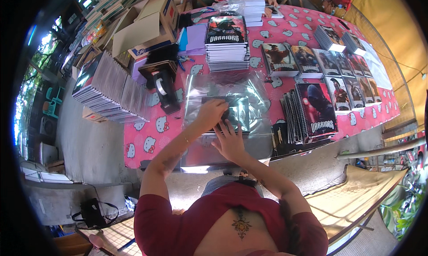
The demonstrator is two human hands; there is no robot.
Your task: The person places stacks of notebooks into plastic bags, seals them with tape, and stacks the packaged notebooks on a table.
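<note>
A spiral-bound notebook [243,114] with a dark cover lies in front of me, with glossy clear plastic film [255,89] spread around and over it. My left hand [211,115] rests on the notebook's left half, its fingers bent and drawn together; what they pinch, if anything, is hidden. Flat against the notebook's near edge lies my right hand [231,142], fingers spread and holding nothing. Under the film is a dark board [203,155] at the table's front edge.
A pink patterned cloth [154,135] covers the table. Notebook stacks stand ahead [227,46] and right [318,111]; a long row of notebooks [109,89] stands left. A black tape dispenser [165,93], blue-handled pliers [183,62] and a cardboard box [147,26] are nearby. Another person's hand [269,8] shows across the table.
</note>
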